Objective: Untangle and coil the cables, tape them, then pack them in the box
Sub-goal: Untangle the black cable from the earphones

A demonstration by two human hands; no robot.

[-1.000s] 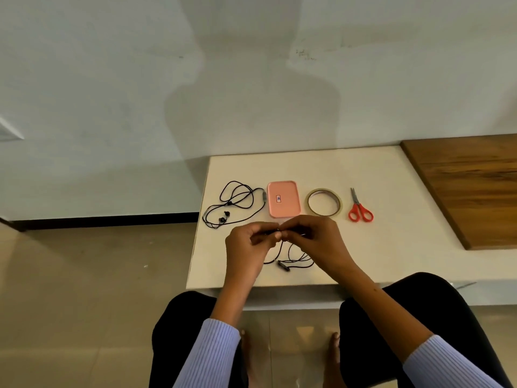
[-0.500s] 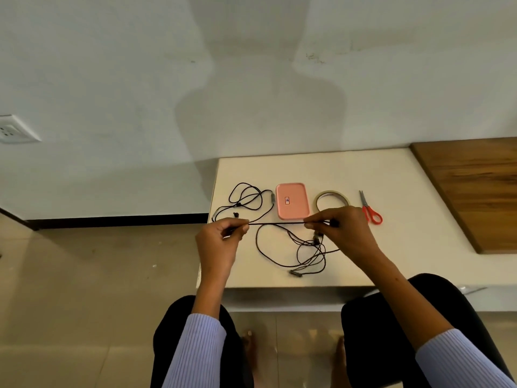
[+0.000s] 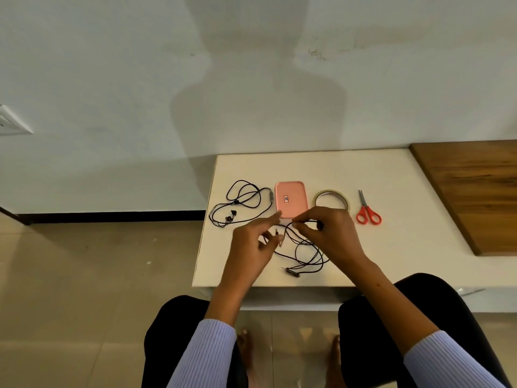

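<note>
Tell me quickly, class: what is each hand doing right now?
Left hand: open, fingers spread, holding nothing that can be seen.
Right hand: pinching the cable.

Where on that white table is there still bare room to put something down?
The widest bare patch lies between the red scissors and the wooden board, running to the near edge. A bare strip also runs along the wall behind the pink box and tape roll. The near left is crowded: earphones, both hands, and the cable being untangled.
</note>
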